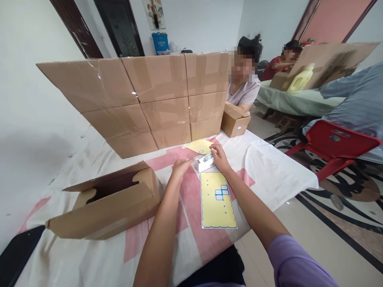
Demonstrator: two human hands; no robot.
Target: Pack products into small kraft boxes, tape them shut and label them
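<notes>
A small white box point(205, 162) with some print on it lies on the cloth-covered table between my hands. My right hand point(220, 158) is at its right end, fingers bent round that end and partly hiding it. My left hand point(181, 166) is just left of the box, fingers stretched toward it and empty. Nearer to me lies a yellow card point(214, 211) with a scalloped blue border and blue-outlined white shapes. Beyond the box, another yellow sheet point(197, 146) with small white labels lies partly behind my right hand.
A tall cardboard partition point(166, 107) stands across the table's far side. To the left is an open cardboard box point(119, 211), with a black object point(22, 247) at the edge. A person point(243, 79) sits beyond, beside a smaller carton point(235, 121). A red chair point(347, 141) stands at right.
</notes>
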